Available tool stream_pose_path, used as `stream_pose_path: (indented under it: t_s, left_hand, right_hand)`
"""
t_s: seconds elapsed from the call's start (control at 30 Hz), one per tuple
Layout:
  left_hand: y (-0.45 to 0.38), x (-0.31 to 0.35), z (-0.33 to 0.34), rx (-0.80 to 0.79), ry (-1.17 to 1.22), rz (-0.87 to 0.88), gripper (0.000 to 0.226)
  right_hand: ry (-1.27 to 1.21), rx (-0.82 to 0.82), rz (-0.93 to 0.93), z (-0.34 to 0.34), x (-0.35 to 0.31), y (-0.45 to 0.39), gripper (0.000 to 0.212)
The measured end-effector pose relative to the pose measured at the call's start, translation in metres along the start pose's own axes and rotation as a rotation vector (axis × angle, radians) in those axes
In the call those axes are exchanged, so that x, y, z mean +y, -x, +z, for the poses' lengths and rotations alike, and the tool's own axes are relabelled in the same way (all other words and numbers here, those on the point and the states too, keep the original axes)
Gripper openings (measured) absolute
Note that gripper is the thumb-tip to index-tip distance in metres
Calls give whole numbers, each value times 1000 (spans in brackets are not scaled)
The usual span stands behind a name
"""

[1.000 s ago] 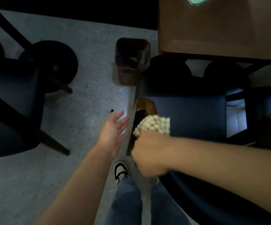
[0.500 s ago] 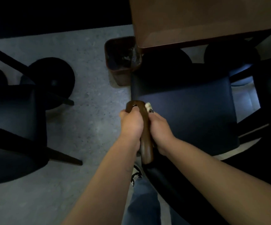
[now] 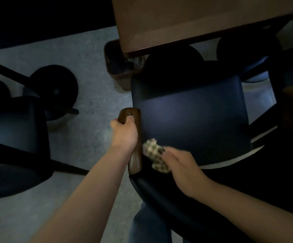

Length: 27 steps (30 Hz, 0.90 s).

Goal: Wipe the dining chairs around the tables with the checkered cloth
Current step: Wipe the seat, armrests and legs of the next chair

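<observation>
A dining chair with a dark blue seat (image 3: 191, 123) stands right below me, tucked partly under a brown table (image 3: 194, 20). Its brown wooden armrest (image 3: 135, 160) runs along the seat's left side. My left hand (image 3: 124, 134) is closed around that armrest near its front end. My right hand (image 3: 182, 171) holds the bunched checkered cloth (image 3: 155, 155) against the rear left corner of the seat, just right of the armrest. The hand and cloth are slightly blurred.
A brown waste bin (image 3: 117, 67) stands on the grey floor beside the table corner. Another dark chair (image 3: 10, 137) is at the left, with round black table bases (image 3: 54, 88) behind it. More dark seating (image 3: 289, 102) sits at the right edge.
My left hand went from open in the air to gripping the armrest. My right hand with the cloth slid from the armrest's front end back and down to the seat's rear corner.
</observation>
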State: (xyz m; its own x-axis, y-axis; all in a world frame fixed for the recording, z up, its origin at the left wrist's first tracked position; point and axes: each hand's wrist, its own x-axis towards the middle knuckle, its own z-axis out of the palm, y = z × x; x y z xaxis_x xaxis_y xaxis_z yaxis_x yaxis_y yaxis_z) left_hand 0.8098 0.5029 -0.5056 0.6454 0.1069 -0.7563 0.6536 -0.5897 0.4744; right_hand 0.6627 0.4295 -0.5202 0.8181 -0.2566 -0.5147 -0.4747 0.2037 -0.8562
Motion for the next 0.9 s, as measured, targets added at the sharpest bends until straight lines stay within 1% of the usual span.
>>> stream_pose_path:
  t_s: [0.07,0.1,0.13,0.2,0.23,0.3,0.37,0.43,0.47,0.5,0.57,0.6,0.63,0.67,0.77,0.9]
  left_hand:
    - [13,-11,-2,-37,-38,55,66]
    - [22,-18,-3,-53,-37,67,65]
    - [31,-26,-4,-57,-31,77,58]
    - [48,-43,-5,-10,-23,92,39]
    - [55,-49,-4,42,-10,95,36]
    - [65,-55,1,164,1,128,33]
    - [67,-54,4,254,-79,179,32]
    - [66,-52,5,288,-124,207,33]
    - [65,-52,5,289,-122,208,34]
    - [63,-53,5,287,-117,205,34]
    - [61,-55,5,292,-109,199,34]
    - [61,-57,4,296,-96,197,35]
    - [60,-58,4,297,-79,194,35]
    - [59,-58,4,295,-61,194,37]
    - [57,-57,6,300,-30,192,39]
    - [60,-58,6,296,-19,206,38]
  right_hand:
    - [199,-128,-149,-10,4,19,32]
    - [242,-158,-179,-11,7,19,32]
    - [234,-160,-175,-10,8,15,34]
    - [176,-71,-109,-3,9,-2,33]
    - [166,2,-62,-2,9,-14,29]
    - [225,130,-38,-9,10,-37,28]
    - [281,215,-99,-28,8,-53,28]
    - [316,276,-68,-45,12,-65,15]
    - [351,282,-9,-48,17,-71,15]
    - [394,239,76,-47,25,-78,18]
    - [418,11,248,-30,48,-88,22]
    - [430,-101,298,-19,57,-89,26]
    - [464,-165,301,-10,63,-88,28]
    - [494,-184,271,-4,65,-87,30]
    - [599,-155,121,-7,55,-75,33]
    - [553,-199,-133,-14,18,-23,48]
